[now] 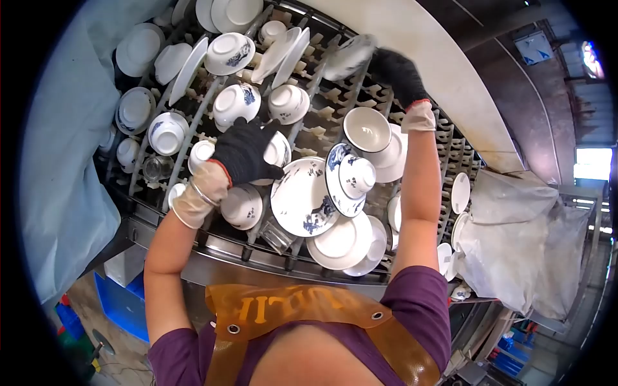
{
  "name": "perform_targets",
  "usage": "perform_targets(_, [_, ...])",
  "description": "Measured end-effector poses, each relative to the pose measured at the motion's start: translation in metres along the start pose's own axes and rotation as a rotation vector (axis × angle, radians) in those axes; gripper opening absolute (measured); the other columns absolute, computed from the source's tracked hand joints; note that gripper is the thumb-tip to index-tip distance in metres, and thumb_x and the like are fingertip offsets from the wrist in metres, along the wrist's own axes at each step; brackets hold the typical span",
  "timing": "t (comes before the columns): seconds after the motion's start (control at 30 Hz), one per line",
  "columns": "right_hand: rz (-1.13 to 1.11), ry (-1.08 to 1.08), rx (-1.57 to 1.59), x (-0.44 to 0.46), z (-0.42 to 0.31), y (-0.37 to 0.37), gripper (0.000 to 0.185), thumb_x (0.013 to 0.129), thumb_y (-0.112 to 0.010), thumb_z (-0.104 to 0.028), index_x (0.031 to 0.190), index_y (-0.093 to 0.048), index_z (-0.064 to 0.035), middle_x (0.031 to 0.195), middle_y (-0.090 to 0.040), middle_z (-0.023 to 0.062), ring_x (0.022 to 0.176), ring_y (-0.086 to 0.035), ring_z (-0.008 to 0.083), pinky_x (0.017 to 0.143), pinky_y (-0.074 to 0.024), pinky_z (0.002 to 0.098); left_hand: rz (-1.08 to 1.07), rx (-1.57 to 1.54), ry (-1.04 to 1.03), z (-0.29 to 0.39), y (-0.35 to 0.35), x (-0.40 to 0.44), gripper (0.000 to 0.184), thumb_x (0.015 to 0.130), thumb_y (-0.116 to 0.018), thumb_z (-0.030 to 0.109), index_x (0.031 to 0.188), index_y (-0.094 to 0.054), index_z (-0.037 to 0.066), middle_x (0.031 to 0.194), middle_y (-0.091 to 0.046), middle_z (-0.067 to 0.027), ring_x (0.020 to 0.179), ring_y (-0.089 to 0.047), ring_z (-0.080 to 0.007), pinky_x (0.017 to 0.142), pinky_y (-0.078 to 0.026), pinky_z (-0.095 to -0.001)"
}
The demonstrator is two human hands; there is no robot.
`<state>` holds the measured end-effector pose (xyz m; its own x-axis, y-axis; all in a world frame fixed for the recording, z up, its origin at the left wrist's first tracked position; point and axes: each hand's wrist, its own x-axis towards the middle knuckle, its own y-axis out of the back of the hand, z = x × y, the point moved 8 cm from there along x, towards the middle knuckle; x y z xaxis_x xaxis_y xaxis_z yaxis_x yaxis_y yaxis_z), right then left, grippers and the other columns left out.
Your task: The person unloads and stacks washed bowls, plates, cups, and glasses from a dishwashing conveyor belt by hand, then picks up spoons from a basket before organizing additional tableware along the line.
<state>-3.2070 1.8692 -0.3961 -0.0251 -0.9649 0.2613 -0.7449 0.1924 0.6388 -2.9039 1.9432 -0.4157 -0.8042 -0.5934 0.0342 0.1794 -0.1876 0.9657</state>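
Note:
My left hand, in a black glove over a clear one, grips a white bowl between thumb and fingers, partly covering it. Just above it sits an upturned bowl with a blue pattern, close to the fingertips. My right hand, gloved the same way, is at the far side of the rack with its fingers at the edge of a tilted patterned dish. Motion blurs that hand and dish. Near my left hand lie a large patterned plate and a small bowl on a blue-rimmed plate.
A pegged conveyor rack carries several upturned bowls and leaning plates. Glass tumblers lie among them. A pale blue curtain hangs at left; a translucent sheet hangs at right. A metal rail runs along the near edge.

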Motion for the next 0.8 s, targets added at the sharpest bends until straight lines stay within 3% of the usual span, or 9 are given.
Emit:
perform_targets(0.07, [-0.382, 0.249, -0.334, -0.024, 0.071, -0.046, 0.038, 0.075, -0.064, -0.023, 0.112, -0.059, -0.0161, 0.100, -0.065, 0.0086, 0.090, -0.063, 0.0251, 0.076, -0.0508, 0.0344, -0.103, -0.087, 0.026, -0.012, -0.011, 0.006, 0.079, 0.058, -0.074, 0.052, 0.117, -0.052, 0.005, 0.101, -0.060, -0.0189, 0.094, -0.057, -0.0310, 0.084, -0.043, -0.0399])
perform_targets(0.1, [-0.731, -0.030, -0.838, -0.053, 0.040, -0.066, 0.039, 0.073, -0.066, -0.032, 0.109, -0.062, -0.0160, 0.104, -0.064, 0.0089, 0.096, -0.061, 0.0260, 0.080, -0.0494, 0.0355, -0.205, -0.170, 0.054, -0.015, -0.020, 0.008, 0.078, 0.057, -0.074, 0.052, 0.116, -0.053, 0.005, 0.103, -0.061, -0.0185, 0.095, -0.058, -0.0302, 0.088, -0.041, -0.0378])
perform_targets(0.23, [-0.450, -0.430, -0.720, -0.071, 0.027, -0.023, 0.038, 0.072, -0.066, -0.038, 0.104, -0.063, -0.0154, 0.101, -0.065, 0.0099, 0.092, -0.062, 0.0281, 0.082, -0.0479, 0.0409, -0.153, -0.253, 0.067, -0.019, -0.008, -0.001, 0.075, 0.055, -0.077, 0.047, 0.113, -0.056, 0.005, 0.107, -0.059, -0.0187, 0.098, -0.057, -0.0317, 0.089, -0.043, -0.0398])
perform_targets(0.37, [0.391, 0.014, -0.799, -0.090, -0.051, 0.028, 0.025, 0.079, -0.061, -0.025, 0.101, -0.064, -0.0119, 0.088, -0.065, 0.0129, 0.078, -0.063, 0.0299, 0.070, -0.0507, 0.0379, -0.013, -0.565, 0.158, -0.026, 0.013, -0.016, 0.066, 0.056, -0.080, 0.024, 0.114, -0.053, 0.006, 0.101, -0.060, -0.0120, 0.095, -0.059, -0.0239, 0.083, -0.048, -0.0338])
perform_targets(0.5, [-0.395, -0.155, -0.151, -0.129, -0.043, -0.055, 0.046, 0.072, -0.074, -0.028, 0.110, -0.061, -0.0057, 0.102, -0.064, 0.0126, 0.091, -0.063, 0.0254, 0.082, -0.0485, 0.0315, 0.073, -0.669, 0.145, -0.036, 0.021, -0.006, 0.065, 0.065, -0.078, 0.035, 0.116, -0.053, 0.004, 0.104, -0.060, -0.0150, 0.094, -0.060, -0.0236, 0.083, -0.048, -0.0345])
perform_targets(0.57, [-0.480, -0.127, -0.014, -0.148, -0.038, -0.085, 0.045, 0.074, -0.072, -0.025, 0.112, -0.059, -0.0045, 0.101, -0.064, 0.0127, 0.090, -0.063, 0.0248, 0.083, -0.0484, 0.0320, 0.170, -0.832, 0.247, -0.050, 0.007, -0.001, 0.068, 0.067, -0.076, 0.037, 0.121, -0.049, 0.004, 0.109, -0.057, -0.0176, 0.101, -0.056, -0.0271, 0.089, -0.044, -0.0363])
perform_targets(0.6, [-0.528, -0.162, 0.017, -0.153, -0.040, -0.093, 0.043, 0.074, -0.071, -0.024, 0.110, -0.060, -0.0042, 0.099, -0.065, 0.0132, 0.089, -0.063, 0.0255, 0.083, -0.0481, 0.0326, 0.435, -0.210, 0.059, -0.033, 0.029, -0.002, 0.070, 0.070, -0.073, 0.036, 0.126, -0.045, 0.005, 0.114, -0.054, -0.0192, 0.109, -0.050, -0.0318, 0.097, -0.037, -0.0400])
perform_targets(0.63, [-0.573, -0.198, 0.048, -0.157, -0.041, -0.096, 0.040, 0.074, -0.071, -0.023, 0.107, -0.061, -0.0039, 0.098, -0.065, 0.0137, 0.088, -0.063, 0.0263, 0.082, -0.0479, 0.0332, 0.413, -0.031, 0.252, -0.034, 0.019, -0.011, 0.070, 0.071, -0.072, 0.032, 0.129, -0.043, 0.005, 0.120, -0.051, -0.0192, 0.116, -0.043, -0.0352, 0.101, -0.031, -0.0436])
perform_targets(0.8, [-0.332, -0.179, -0.145, -0.148, -0.041, -0.034, 0.028, 0.074, -0.069, -0.030, 0.090, -0.067, -0.0072, 0.088, -0.066, 0.0132, 0.085, -0.062, 0.0283, 0.077, -0.0480, 0.0344, 0.202, -0.220, -0.159, 0.059, 0.043, -0.051, 0.060, 0.062, -0.070, 0.021, 0.119, -0.053, 0.009, 0.124, -0.045, -0.0207, 0.116, -0.041, -0.0365, 0.099, -0.033, -0.0440])
